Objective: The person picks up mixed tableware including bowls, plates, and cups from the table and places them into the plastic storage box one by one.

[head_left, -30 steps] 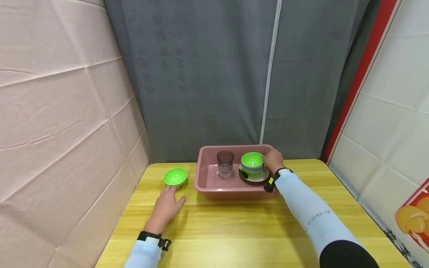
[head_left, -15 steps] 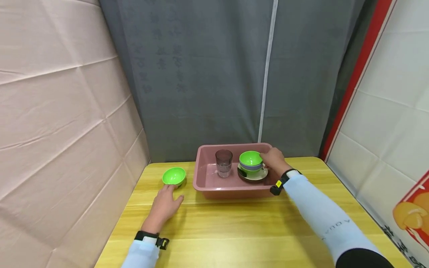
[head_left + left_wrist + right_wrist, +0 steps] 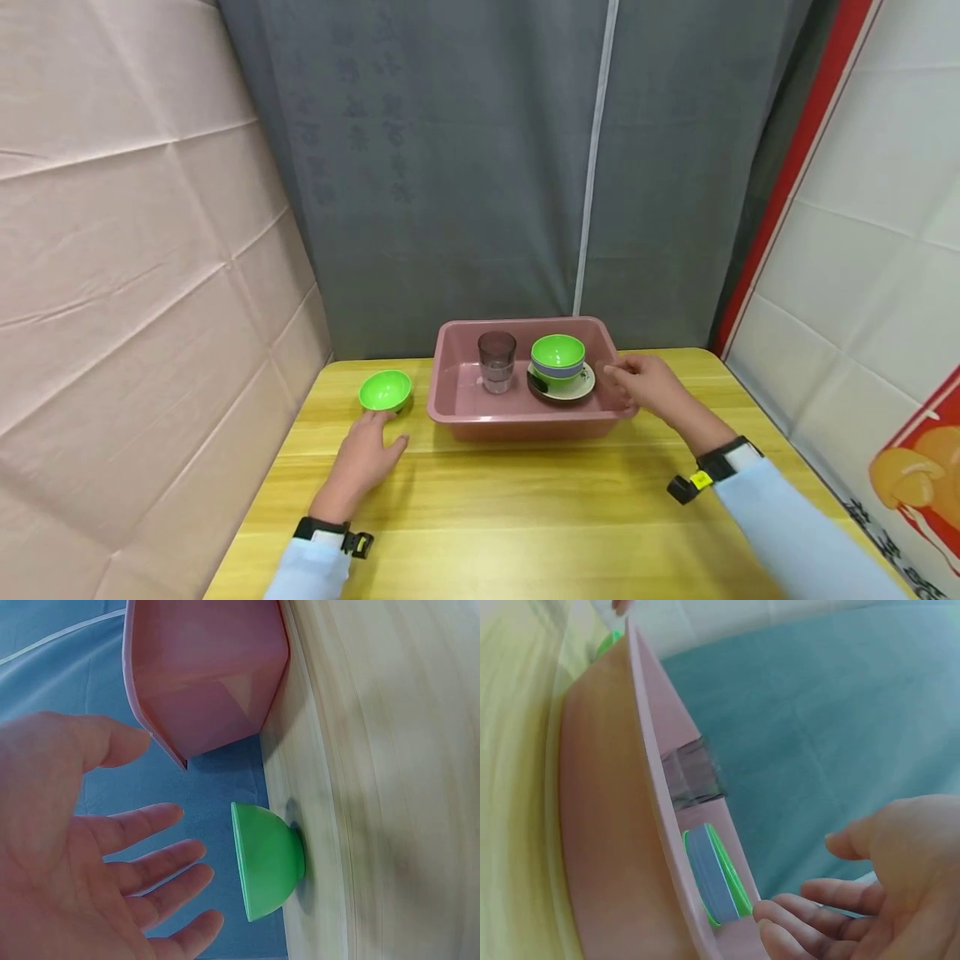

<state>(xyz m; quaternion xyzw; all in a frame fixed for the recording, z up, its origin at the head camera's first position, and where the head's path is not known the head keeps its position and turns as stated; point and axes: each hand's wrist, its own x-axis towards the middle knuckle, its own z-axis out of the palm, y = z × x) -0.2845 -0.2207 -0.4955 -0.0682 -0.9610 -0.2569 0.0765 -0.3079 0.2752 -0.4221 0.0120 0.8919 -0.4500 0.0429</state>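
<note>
A green bowl stands on the left of the table. My left hand is just in front of it, and the left wrist view shows those fingers relaxed, apart from the bowl. A pink basin holds a stack of bowls, green on top with a blue-grey one beneath, on a saucer over a dark plate. My right hand hovers at the basin's right rim, holding nothing. In the right wrist view its fingers are loosely bent, clear of the stacked bowls.
Inside the basin, left of the bowls, stands a dark-tinted glass. A black-handled utensil, its kind unclear, leans on the saucer. A grey curtain hangs behind the wooden table, with pale walls at both sides.
My right hand has let go of the bowl stack in the basin and drawn back to the right, over the rim. The left hand stays by the green bowl.
</note>
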